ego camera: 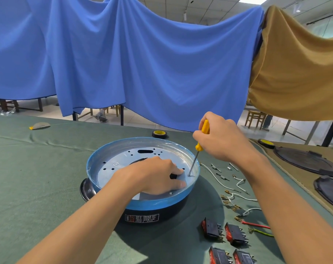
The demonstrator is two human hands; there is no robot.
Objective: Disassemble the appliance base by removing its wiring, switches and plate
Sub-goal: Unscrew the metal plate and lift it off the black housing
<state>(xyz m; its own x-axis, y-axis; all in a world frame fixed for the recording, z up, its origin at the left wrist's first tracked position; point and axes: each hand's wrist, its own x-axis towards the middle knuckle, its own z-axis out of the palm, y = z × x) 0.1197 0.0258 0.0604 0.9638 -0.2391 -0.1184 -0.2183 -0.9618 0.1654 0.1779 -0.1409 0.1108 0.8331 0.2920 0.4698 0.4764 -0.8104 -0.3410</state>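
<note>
The round appliance base (97, 164), black with a blue film-covered rim, sits upside-up in the middle of the green table. Inside it lies a silver metal plate (121, 159) with several holes. My left hand (158, 176) presses flat on the plate, fingers spread near its right side. My right hand (222, 141) grips a yellow-handled screwdriver (199, 147), held nearly upright, its tip on a screw (189, 175) at the plate's right edge. Removed white wires (219, 181) and several black-and-red rocker switches (212, 228) lie to the right of the base.
A roll of black tape (159, 134) stands behind the base. Loose screws and terminals (221, 177) scatter to the right. Black round covers (306, 161) rest on a tan mat at far right. Blue and tan cloths hang behind the table.
</note>
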